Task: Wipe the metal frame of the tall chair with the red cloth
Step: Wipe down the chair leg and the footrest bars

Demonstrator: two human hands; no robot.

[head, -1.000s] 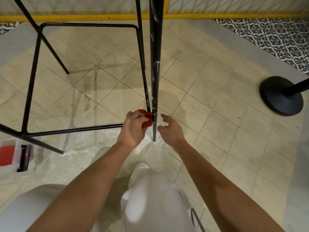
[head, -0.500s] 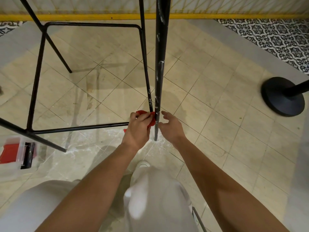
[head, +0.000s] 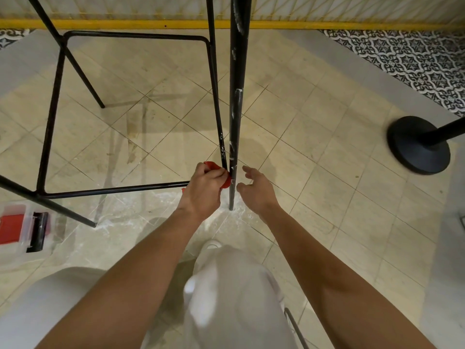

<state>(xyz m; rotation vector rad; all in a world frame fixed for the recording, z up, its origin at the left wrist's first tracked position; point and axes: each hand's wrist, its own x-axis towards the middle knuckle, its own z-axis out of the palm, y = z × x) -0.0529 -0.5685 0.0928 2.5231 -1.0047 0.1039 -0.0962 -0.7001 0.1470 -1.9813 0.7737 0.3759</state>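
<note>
Down low, left hand (head: pixel 205 191) clutching red cloth (head: pixel 226 183) against a leg of the black metal frame (head: pixel 236 109), right hand (head: pixel 258 191) just across the leg, fingers loosely spread, holding nothing, hands apart, black stanchion base (head: pixel 412 147) well to their right.

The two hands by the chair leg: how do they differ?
The left hand grips the red cloth against the black chair leg; the right hand holds nothing. The left hand's fingers are curled; the right hand's are loosely spread. Both sit low beside that leg.
</note>
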